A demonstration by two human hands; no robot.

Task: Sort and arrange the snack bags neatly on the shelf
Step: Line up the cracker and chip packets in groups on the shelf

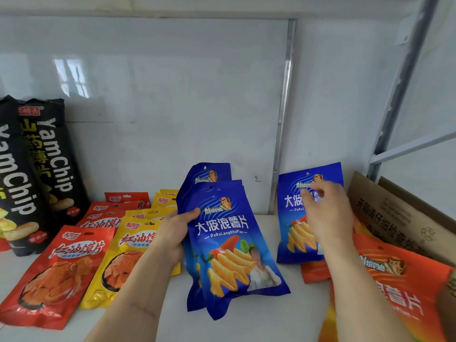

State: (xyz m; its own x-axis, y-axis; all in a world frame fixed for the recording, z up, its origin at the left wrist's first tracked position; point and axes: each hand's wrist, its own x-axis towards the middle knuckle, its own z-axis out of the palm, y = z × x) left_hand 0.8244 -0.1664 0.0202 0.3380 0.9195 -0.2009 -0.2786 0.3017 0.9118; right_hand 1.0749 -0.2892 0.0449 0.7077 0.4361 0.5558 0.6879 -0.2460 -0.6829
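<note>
My left hand (176, 234) grips a stack of blue chip bags (229, 245) by its left edge, holding it upright over the white shelf (261, 324). Another blue chip bag (293, 233) leans against the back wall to the right. My right hand (328, 213) reaches in front of that bag with fingers loosely curled; I cannot tell whether they touch it. Orange chip bags (399, 285) lie flat at the right, partly under my right forearm. Red bags (56, 270) and yellow bags (121, 257) lie in rows at the left.
Tall black Yam Chip bags (47, 166) stand at the far left. A brown cardboard box (399, 213) sits at the right edge beside the metal shelf post (404, 77). A white back panel (160, 107) closes the shelf behind.
</note>
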